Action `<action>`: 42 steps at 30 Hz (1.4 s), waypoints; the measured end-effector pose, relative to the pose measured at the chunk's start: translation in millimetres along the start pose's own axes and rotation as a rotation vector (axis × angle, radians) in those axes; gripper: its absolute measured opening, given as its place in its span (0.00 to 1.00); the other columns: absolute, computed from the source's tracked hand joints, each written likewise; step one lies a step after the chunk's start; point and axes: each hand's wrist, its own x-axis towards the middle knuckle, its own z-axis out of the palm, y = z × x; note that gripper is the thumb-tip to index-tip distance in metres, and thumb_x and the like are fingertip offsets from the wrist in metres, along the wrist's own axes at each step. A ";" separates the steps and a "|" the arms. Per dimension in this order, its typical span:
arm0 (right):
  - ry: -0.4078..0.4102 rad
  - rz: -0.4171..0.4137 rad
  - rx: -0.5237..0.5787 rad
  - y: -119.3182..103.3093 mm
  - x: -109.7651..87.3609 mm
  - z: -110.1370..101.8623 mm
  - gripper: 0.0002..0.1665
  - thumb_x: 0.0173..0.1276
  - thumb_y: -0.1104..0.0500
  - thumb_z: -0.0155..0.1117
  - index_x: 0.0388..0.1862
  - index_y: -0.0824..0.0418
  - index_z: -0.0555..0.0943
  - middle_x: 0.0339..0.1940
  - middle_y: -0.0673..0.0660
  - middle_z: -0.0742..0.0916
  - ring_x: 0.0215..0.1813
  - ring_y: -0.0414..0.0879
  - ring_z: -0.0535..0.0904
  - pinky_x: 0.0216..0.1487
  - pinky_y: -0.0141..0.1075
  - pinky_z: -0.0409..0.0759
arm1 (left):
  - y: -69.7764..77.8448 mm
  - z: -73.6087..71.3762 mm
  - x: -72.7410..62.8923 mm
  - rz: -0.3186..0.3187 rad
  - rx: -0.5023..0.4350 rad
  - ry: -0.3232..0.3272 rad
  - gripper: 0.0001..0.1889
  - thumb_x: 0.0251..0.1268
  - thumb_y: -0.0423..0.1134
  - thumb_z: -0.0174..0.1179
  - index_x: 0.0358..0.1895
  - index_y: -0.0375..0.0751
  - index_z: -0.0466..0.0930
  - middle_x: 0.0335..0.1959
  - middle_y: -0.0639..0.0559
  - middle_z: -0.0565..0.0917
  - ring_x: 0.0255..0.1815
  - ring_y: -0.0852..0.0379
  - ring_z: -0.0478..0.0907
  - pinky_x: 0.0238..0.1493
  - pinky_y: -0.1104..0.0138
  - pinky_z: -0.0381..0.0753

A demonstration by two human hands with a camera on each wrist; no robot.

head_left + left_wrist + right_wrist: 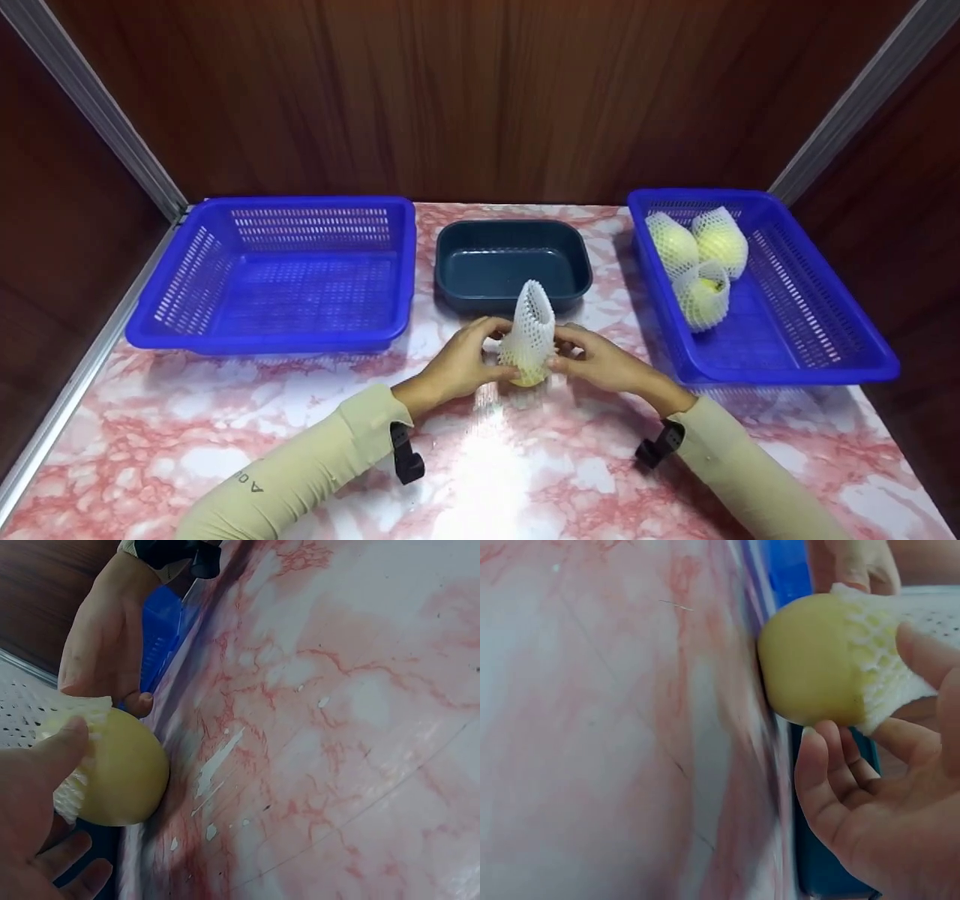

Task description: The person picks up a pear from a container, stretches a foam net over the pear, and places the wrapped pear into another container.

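Observation:
A round, smooth yellow fruit (127, 765) stands on the table in front of me, its lower part bare. A white foam net sleeve (530, 330) covers its upper part and rises to a tall, open tip. From the left, my left hand (463, 364) holds the net around the fruit, thumb pressed on the mesh near its lower edge. My right hand (604, 363) grips the other side, with its thumb on the net and fingertips against the fruit in the right wrist view.
Behind the hands stands a dark teal tub (514, 304). A blue basket (300, 343) is at the left. Another blue basket (795, 375) at the right holds three net-wrapped fruits (705, 300). A wooden panel (480, 97) closes off the back.

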 end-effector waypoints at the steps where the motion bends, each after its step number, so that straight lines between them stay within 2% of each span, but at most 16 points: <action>1: 0.008 0.002 -0.014 0.1 0.6 0.2 0.26 0.74 0.60 0.65 0.67 0.67 0.76 0.51 0.58 0.82 0.52 0.51 0.74 0.56 0.45 0.77 | -0.3 -0.5 0.4 0.001 0.013 -0.006 0.34 0.53 0.38 0.79 0.63 0.35 0.75 0.60 0.43 0.80 0.61 0.43 0.77 0.65 0.55 0.77; 3: 0.021 -0.002 -0.034 -0.6 1.4 0.4 0.26 0.72 0.61 0.67 0.66 0.67 0.77 0.48 0.58 0.82 0.49 0.50 0.74 0.51 0.41 0.78 | -1.5 -1.6 1.4 -0.001 0.039 -0.021 0.34 0.53 0.38 0.79 0.63 0.35 0.75 0.60 0.43 0.80 0.62 0.43 0.77 0.66 0.55 0.75; 6: 0.021 -0.020 -0.054 -1.9 1.2 -0.6 0.31 0.69 0.61 0.70 0.69 0.67 0.75 0.49 0.59 0.82 0.48 0.51 0.75 0.47 0.37 0.77 | -3.4 -3.5 2.3 -0.016 0.062 -0.045 0.35 0.51 0.39 0.80 0.62 0.35 0.75 0.61 0.43 0.81 0.63 0.43 0.77 0.68 0.54 0.73; 11: 0.008 -0.031 -0.084 0.3 -0.2 -0.7 0.39 0.65 0.58 0.74 0.73 0.66 0.72 0.52 0.60 0.82 0.49 0.52 0.77 0.50 0.42 0.80 | -5.6 -4.4 2.7 -0.049 0.065 -0.085 0.36 0.47 0.39 0.82 0.61 0.37 0.75 0.60 0.45 0.81 0.63 0.44 0.78 0.68 0.55 0.74; 16: -0.019 -0.034 -0.131 3.6 1.3 -1.8 0.39 0.63 0.56 0.75 0.71 0.65 0.74 0.50 0.58 0.81 0.53 0.50 0.75 0.57 0.44 0.78 | -6.5 -3.7 1.8 -0.005 0.215 -0.084 0.39 0.45 0.45 0.83 0.62 0.38 0.75 0.59 0.44 0.81 0.64 0.44 0.74 0.70 0.53 0.70; 19: -0.027 -0.033 -0.178 5.1 1.2 -2.5 0.38 0.63 0.55 0.76 0.70 0.66 0.76 0.46 0.57 0.81 0.50 0.51 0.75 0.54 0.42 0.78 | -7.8 -2.1 0.1 0.027 0.312 -0.088 0.43 0.44 0.48 0.82 0.65 0.37 0.73 0.61 0.42 0.80 0.66 0.42 0.71 0.72 0.52 0.67; 22: -0.031 -0.019 -0.226 3.4 0.2 -2.8 0.39 0.63 0.53 0.76 0.69 0.67 0.75 0.47 0.59 0.81 0.50 0.54 0.76 0.54 0.45 0.78 | -7.7 -1.9 -1.2 0.025 0.344 -0.117 0.47 0.45 0.51 0.82 0.68 0.35 0.70 0.63 0.41 0.78 0.67 0.42 0.70 0.74 0.51 0.64; 25: -0.018 -0.018 -0.230 -2.8 -0.7 -3.9 0.45 0.62 0.52 0.78 0.73 0.69 0.71 0.55 0.65 0.80 0.56 0.59 0.76 0.58 0.51 0.78 | -4.2 -5.1 -0.7 0.001 0.294 -0.139 0.51 0.44 0.52 0.82 0.72 0.36 0.66 0.67 0.40 0.75 0.70 0.42 0.68 0.75 0.51 0.63; 28: 0.029 -0.038 -0.188 -10.1 0.3 -4.9 0.50 0.61 0.53 0.78 0.77 0.68 0.65 0.65 0.68 0.76 0.59 0.61 0.75 0.56 0.56 0.79 | 0.9 -8.5 2.6 -0.013 0.174 -0.123 0.51 0.48 0.50 0.81 0.75 0.38 0.64 0.70 0.41 0.73 0.71 0.44 0.68 0.75 0.52 0.64; 32: 0.061 -0.085 -0.142 -13.6 4.5 -2.9 0.45 0.64 0.56 0.76 0.76 0.65 0.68 0.68 0.64 0.77 0.56 0.55 0.77 0.51 0.53 0.83 | 4.6 -7.8 6.4 0.019 0.064 -0.087 0.42 0.54 0.43 0.79 0.72 0.38 0.69 0.65 0.43 0.76 0.67 0.47 0.74 0.70 0.55 0.72; 35: 0.046 -0.103 -0.133 -11.5 7.0 -0.8 0.40 0.64 0.57 0.76 0.72 0.66 0.72 0.66 0.63 0.80 0.53 0.51 0.79 0.51 0.51 0.84 | 5.0 -5.5 6.8 0.020 0.057 -0.105 0.38 0.55 0.39 0.78 0.69 0.37 0.71 0.62 0.44 0.78 0.63 0.48 0.77 0.67 0.57 0.76; 37: 0.034 -0.096 -0.126 -9.0 7.7 0.4 0.39 0.63 0.58 0.76 0.71 0.65 0.74 0.66 0.62 0.81 0.54 0.51 0.80 0.51 0.50 0.84 | 4.2 -3.8 6.5 0.010 0.064 -0.119 0.40 0.54 0.38 0.78 0.70 0.35 0.70 0.62 0.43 0.78 0.63 0.47 0.77 0.66 0.57 0.76; 42: -0.001 -0.065 -0.114 -2.6 6.8 2.5 0.45 0.60 0.58 0.79 0.75 0.64 0.70 0.67 0.60 0.81 0.59 0.53 0.81 0.57 0.50 0.83 | -0.2 1.0 7.1 -0.001 0.163 -0.142 0.46 0.50 0.43 0.81 0.72 0.34 0.67 0.65 0.42 0.76 0.67 0.46 0.74 0.72 0.56 0.70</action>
